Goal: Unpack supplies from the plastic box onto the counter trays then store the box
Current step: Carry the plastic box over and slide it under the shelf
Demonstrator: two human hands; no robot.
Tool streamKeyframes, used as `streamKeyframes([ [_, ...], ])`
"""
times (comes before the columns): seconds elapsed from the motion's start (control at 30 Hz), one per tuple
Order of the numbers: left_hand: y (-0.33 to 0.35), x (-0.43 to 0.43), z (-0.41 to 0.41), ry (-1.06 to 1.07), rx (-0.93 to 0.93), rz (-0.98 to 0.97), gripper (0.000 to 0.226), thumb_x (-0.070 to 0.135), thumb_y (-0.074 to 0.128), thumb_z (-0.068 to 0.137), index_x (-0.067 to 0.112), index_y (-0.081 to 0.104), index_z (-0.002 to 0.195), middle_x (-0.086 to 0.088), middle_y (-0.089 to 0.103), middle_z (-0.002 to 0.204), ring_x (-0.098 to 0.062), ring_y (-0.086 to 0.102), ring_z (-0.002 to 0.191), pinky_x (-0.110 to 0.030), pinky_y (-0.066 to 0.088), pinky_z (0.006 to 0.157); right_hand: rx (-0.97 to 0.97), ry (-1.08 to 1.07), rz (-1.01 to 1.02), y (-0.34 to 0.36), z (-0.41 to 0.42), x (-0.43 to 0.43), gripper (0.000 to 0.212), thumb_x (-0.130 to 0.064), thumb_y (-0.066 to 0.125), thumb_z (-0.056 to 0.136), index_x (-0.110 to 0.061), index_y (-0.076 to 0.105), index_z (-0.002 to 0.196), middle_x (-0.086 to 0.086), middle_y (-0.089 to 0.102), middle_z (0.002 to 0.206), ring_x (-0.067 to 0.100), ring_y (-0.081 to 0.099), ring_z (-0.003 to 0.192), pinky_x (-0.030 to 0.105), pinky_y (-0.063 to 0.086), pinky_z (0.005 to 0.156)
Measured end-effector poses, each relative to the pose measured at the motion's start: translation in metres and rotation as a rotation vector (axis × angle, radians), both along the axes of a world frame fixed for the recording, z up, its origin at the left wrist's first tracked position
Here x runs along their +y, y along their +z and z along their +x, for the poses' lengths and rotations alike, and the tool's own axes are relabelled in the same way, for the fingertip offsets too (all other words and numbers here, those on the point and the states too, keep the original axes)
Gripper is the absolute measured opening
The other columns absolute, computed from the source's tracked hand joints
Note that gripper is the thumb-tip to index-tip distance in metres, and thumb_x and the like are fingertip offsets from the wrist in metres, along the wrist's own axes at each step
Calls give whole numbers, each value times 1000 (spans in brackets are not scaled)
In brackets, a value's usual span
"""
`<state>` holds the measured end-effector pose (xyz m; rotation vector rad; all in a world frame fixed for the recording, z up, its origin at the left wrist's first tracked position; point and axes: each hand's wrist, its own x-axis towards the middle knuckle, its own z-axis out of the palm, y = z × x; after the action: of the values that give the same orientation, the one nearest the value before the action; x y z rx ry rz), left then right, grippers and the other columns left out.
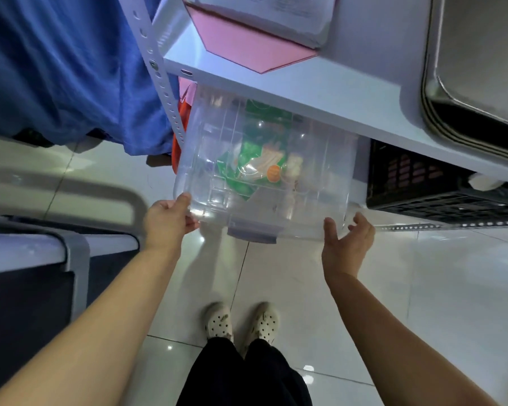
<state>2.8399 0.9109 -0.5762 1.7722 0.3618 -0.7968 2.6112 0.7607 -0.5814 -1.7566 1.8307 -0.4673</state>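
A clear plastic box with a pale purple latch sits partly under the white shelf, its near end sticking out. Green and orange packets show through its lid. My left hand grips the box's near left corner. My right hand is at the near right corner with fingers spread, touching or just off the edge.
A black slatted crate stands right of the box under the shelf. Steel trays and a pink-and-white carton rest on the shelf. Blue cloth hangs at left, with a grey rail below it. My feet stand on glossy tile.
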Motion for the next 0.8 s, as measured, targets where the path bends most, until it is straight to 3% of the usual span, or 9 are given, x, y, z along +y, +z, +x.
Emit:
streamKeyframes([
  [0.1, 3, -8, 0, 25, -8, 42, 30, 28, 61, 86, 13, 45, 66, -13, 56, 70, -26, 59, 59, -14, 40, 30, -118, -100, 141, -1, -1, -4, 39, -36, 61, 87, -10, 51, 113, 2, 55, 82, 18, 54, 73, 38, 50, 76],
  [0.2, 11, -27, 12, 62, -16, -8, 29, 22, 60, 88, 10, 45, 66, -10, 48, 62, -24, 52, 52, -17, 48, 36, -173, -134, 111, 1, 10, -19, 38, -37, 63, 85, -9, 54, 109, -6, 50, 68, 6, 50, 58, 13, 37, 53],
  [0.3, 19, -54, 33, 36, -44, -33, 28, 22, 58, 91, 11, 45, 68, -8, 50, 68, -23, 51, 55, -20, 54, 43, -249, -138, 100, 7, 31, -45, 39, -37, 63, 85, -7, 55, 108, -4, 49, 70, 20, 57, 68, 21, 40, 63],
  [0.4, 23, -79, 50, -2, -44, -86, 16, 17, 58, 89, 7, 54, 77, -18, 59, 83, -27, 54, 58, -34, 57, 61, -338, -140, 104, 9, 49, -73, 34, -36, 61, 86, -9, 55, 106, -9, 44, 68, 18, 54, 70, 27, 39, 67],
  [0.5, 22, -97, 58, -63, -74, -92, 11, 2, 60, 80, 6, 55, 72, -17, 58, 72, -25, 54, 57, -37, 50, 68, -467, -103, 138, 9, 60, -85, 19, -25, 64, 82, -15, 49, 87, -7, 36, 63, 8, 40, 57, 18, 38, 59],
  [0.6, 15, -107, 59, -105, -84, -52, 13, 1, 62, 76, 10, 56, 69, -15, 59, 72, -27, 56, 64, -34, 49, 66, -523, -59, 156, 3, 64, -91, 32, -12, 65, 75, -21, 35, 68, -6, 31, 61, 1, 32, 45, 5, 31, 44],
  [0.8, 3, -123, 65, -127, -101, -4, 6, 15, 66, 79, 15, 60, 82, -15, 65, 88, -34, 61, 80, -48, 51, 80, -520, -48, 116, -9, 70, -105, 35, -17, 67, 74, -21, 33, 64, -9, 32, 55, 0, 31, 41, 7, 33, 45],
])
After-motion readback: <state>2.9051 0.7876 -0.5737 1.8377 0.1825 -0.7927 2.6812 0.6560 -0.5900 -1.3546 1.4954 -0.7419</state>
